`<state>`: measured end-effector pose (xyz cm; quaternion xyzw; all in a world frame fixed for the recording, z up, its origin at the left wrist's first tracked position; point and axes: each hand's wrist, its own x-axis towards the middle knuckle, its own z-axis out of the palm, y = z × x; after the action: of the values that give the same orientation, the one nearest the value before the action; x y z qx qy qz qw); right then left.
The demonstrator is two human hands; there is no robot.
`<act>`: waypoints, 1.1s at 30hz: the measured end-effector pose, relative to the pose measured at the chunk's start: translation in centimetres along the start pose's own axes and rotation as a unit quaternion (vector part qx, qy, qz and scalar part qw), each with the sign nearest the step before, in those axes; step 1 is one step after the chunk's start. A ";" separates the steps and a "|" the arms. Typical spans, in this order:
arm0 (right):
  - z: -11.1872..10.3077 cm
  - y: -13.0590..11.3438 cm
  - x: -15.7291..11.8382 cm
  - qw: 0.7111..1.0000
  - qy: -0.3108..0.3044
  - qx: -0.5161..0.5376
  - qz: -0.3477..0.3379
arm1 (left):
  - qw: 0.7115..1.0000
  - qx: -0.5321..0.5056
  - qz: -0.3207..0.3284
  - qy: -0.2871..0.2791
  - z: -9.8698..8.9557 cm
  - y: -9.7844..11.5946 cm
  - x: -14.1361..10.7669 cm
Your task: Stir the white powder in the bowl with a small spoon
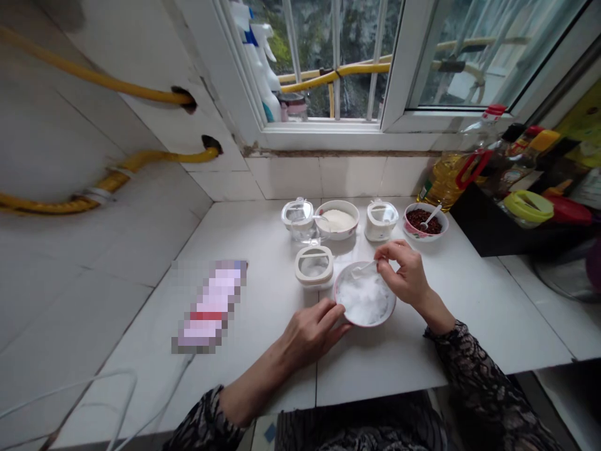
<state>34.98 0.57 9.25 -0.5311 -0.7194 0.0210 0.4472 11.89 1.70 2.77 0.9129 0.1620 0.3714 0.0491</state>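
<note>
A bowl (392,311) of white granules (366,297) stands on the white tiled counter in front of me. My left hand (317,326) grips the bowl's near left rim, thumb below and fingers over the edge. Pinched in my right hand (402,270) is the handle of a small white spoon (362,270), whose tip lies at the granules near the far rim. Just left of the bowl is a square clear jar (314,268) with a pale rim and white contents. Behind it sits another bowl (338,233) of off-white powder with a clear spoon in it.
Two more clear jars (381,220) (297,216) stand at the back. A flowered bowl (425,235) of dark red bits holds a white spoon. Oil and sauce bottles (451,172) crowd the right. A blurred-out flat object (211,307) with a cable lies left. Yellow hoses (154,158) run along the wall.
</note>
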 end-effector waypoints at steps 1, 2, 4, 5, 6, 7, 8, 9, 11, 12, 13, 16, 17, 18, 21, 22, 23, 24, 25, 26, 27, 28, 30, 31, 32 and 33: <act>0.2 0.2 -0.1 1.000 -0.016 -0.006 -0.004 | 1.000 0.000 0.000 -0.001 0.0 0.0 0.0; 0.4 0.3 -0.1 0.999 -0.034 -0.008 -0.004 | 1.000 0.000 0.000 -0.003 0.0 0.0 0.0; 0.9 0.4 -0.2 0.998 -0.062 -0.001 0.007 | 1.000 0.001 -0.002 -0.008 -0.1 0.0 -0.1; 1.1 0.4 -0.3 0.998 -0.067 0.007 0.020 | 1.000 0.002 -0.002 -0.009 -0.1 0.0 -0.1; 1.1 0.3 -0.3 0.997 -0.065 0.016 0.039 | 1.000 0.002 -0.002 -0.010 0.0 -0.1 -0.1; 1.2 0.3 -0.3 0.996 -0.058 0.027 0.063 | 1.000 0.002 -0.001 -0.009 0.0 -0.1 -0.1; 1.2 0.3 -0.3 0.994 -0.049 0.042 0.092 | 1.000 0.002 0.001 -0.007 0.0 -0.1 -0.1; 1.1 0.4 -0.3 0.989 -0.042 0.064 0.126 | 1.000 0.002 0.003 -0.005 0.0 -0.1 -0.1; 1.0 0.6 -0.2 0.971 -0.034 0.126 0.201 | 1.000 0.002 0.006 -0.003 0.0 -0.1 0.0; 1.0 0.8 -0.1 0.958 -0.032 0.162 0.236 | 1.000 0.002 0.008 -0.004 -0.1 -0.1 0.0; 1.0 1.0 -0.1 0.944 -0.029 0.197 0.265 | 1.000 0.003 0.008 -0.006 -0.1 -0.1 0.0; 1.0 1.6 0.1 0.916 -0.017 0.260 0.306 | 1.000 0.003 0.006 -0.012 -0.1 -0.1 0.0; 1.1 1.6 0.1 0.916 -0.013 0.261 0.306 | 1.000 0.003 0.005 -0.013 -0.1 -0.1 0.0; 1.1 1.6 0.1 0.921 -0.010 0.250 0.298 | 1.000 0.003 0.004 -0.013 -0.1 -0.1 0.0; 1.1 1.1 -0.1 0.965 -0.018 0.156 0.212 | 1.000 0.006 0.006 -0.009 -0.2 -0.1 0.0; 1.2 0.9 -0.1 0.977 -0.027 0.122 0.170 | 1.000 0.006 0.007 -0.009 -0.2 -0.1 0.1; 1.2 0.7 -0.2 0.986 -0.038 0.096 0.133 | 1.000 0.006 0.006 -0.011 -0.2 -0.1 0.1; 1.2 0.5 -0.2 0.990 -0.046 0.079 0.107 | 1.000 0.006 0.006 -0.013 -0.2 -0.1 0.1; 1.3 0.3 -0.3 0.992 -0.050 0.073 0.094 | 1.000 0.006 0.005 -0.015 -0.2 -0.1 0.1; 1.3 0.3 -0.3 0.991 -0.050 0.073 0.095 | 1.000 0.007 0.005 -0.014 -0.2 -0.1 0.1; 1.2 0.3 -0.3 0.990 -0.047 0.079 0.108 | 1.000 0.007 0.006 -0.012 -0.2 -0.1 0.1; 1.2 0.4 -0.3 0.987 -0.042 0.091 0.128 | 1.000 0.007 0.007 -0.010 -0.2 -0.1 0.1; 1.1 0.6 -0.2 0.973 -0.028 0.136 0.184 | 1.000 0.008 0.009 -0.007 -0.1 -0.1 0.1; 1.0 0.8 -0.1 0.962 -0.022 0.167 0.215 | 1.000 0.009 0.009 -0.007 -0.1 -0.1 0.1; 1.0 0.9 -0.1 0.949 -0.016 0.199 0.244 | 1.000 0.010 0.010 -0.007 -0.1 -0.1 0.1; 1.0 1.1 0.0 0.935 -0.009 0.229 0.269 | 1.000 0.011 0.010 -0.008 -0.1 -0.1 0.1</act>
<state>35.14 1.48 8.14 -0.5875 -0.5291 0.3098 0.5281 11.86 1.86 2.95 0.9177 0.1568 0.3631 0.0364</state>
